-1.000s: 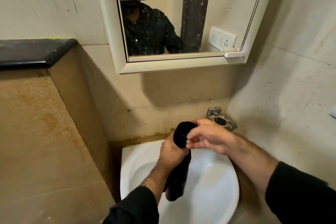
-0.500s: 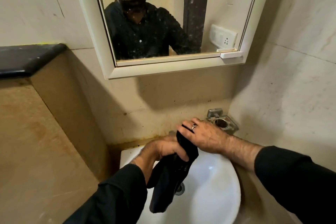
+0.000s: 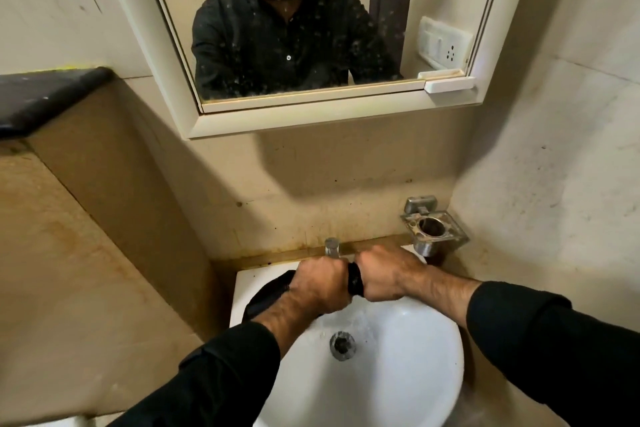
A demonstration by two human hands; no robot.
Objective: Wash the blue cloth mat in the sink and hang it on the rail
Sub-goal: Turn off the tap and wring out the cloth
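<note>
You've got both fists locked on the mat (image 3: 355, 281), left hand (image 3: 320, 282) and right hand (image 3: 388, 276) side by side over the sink (image 3: 408, 371), likely twisting it so the wring-out runs to the drain (image 3: 342, 344), its tail draped on the left rim.

you have a white sink (image 3: 429, 367) with wet walls around a metal drain (image 3: 342, 344) at its bottom. the dark cloth mat (image 3: 268, 291) drapes over its back left rim, and a tap (image 3: 331, 247) stands at its back edge.
</note>
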